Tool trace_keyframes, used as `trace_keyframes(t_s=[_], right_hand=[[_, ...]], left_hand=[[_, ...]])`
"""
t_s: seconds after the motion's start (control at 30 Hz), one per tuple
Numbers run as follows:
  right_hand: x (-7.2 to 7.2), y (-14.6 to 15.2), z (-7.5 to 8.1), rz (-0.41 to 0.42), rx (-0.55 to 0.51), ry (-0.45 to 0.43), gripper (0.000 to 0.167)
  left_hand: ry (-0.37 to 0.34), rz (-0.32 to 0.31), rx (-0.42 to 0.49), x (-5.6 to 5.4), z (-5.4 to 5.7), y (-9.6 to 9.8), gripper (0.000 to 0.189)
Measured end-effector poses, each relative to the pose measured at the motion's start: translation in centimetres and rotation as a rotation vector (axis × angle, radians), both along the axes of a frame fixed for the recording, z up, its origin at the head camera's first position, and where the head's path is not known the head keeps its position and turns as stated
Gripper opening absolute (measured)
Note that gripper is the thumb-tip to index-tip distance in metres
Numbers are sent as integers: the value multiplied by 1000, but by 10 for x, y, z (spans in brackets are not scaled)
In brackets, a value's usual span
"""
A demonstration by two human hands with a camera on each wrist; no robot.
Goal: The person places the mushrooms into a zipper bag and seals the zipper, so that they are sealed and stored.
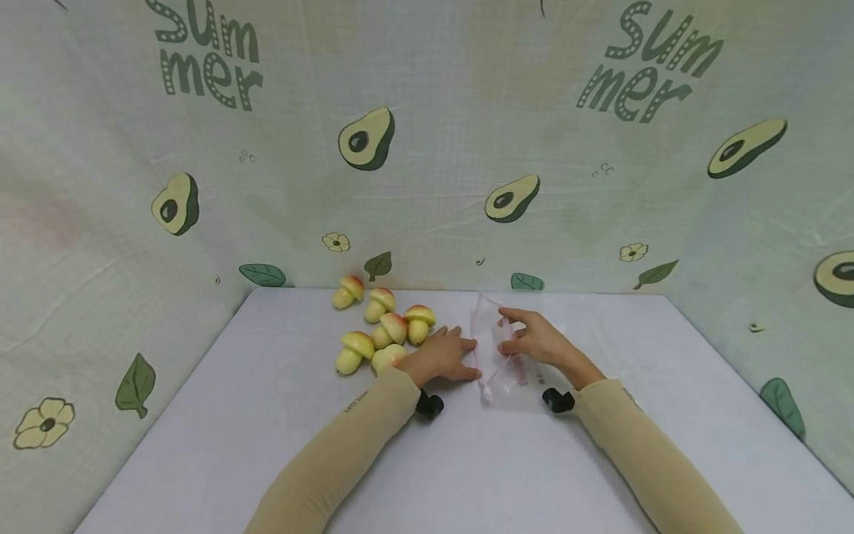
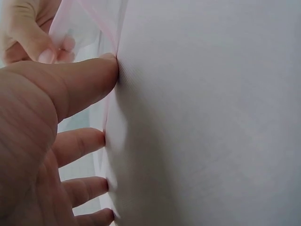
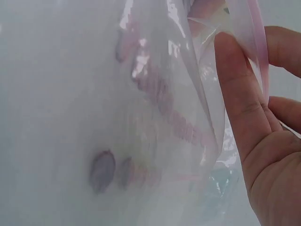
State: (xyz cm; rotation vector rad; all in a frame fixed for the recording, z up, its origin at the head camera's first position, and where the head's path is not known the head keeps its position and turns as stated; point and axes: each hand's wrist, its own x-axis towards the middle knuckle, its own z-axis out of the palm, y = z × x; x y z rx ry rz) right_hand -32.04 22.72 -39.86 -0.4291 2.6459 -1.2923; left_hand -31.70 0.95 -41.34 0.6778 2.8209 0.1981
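Observation:
A clear zip bag (image 1: 497,378) with pink edging lies on the white table, its mouth lifted and parted. My right hand (image 1: 539,340) holds the raised side of the mouth; in the right wrist view the pink strip (image 3: 257,47) runs between the thumb and the fingers. At the bag's other edge, my left hand (image 1: 437,357) presses down with spread, straight fingers. In the left wrist view its thumb (image 2: 89,82) and fingertips meet the table along the pink edge. Several yellow mushroom-shaped pieces (image 1: 389,330) with reddish caps lie just left of this hand, one partly behind the wrist.
The white table (image 1: 534,475) ends at a cloth backdrop (image 1: 434,222) printed with avocados and leaves, which also rises along both sides. Black wrist cameras (image 1: 557,400) sit under the wrists, close over the table.

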Motion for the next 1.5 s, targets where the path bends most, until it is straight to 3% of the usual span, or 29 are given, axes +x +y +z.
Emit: trace_keyframes(t_s=[0.47,0.7,1.0,1.17,1.5], right_hand=[[8,6,-1,-8,-6,-32,80],[5,7,0,28,-25,24,80],[4,5,-1,23,-32,-11,80],[4,3,-1,27,-40,-36,79],[4,1,-3,28,-38,-29,79]], left_hand=[[20,-16,61,4,-1,0,70],[55,-26,107,6,0,2,68],[36,11,175,12,0,5,66],[29,17,220,21,4,4,63],[145,-106,227,53,24,-10,58]])
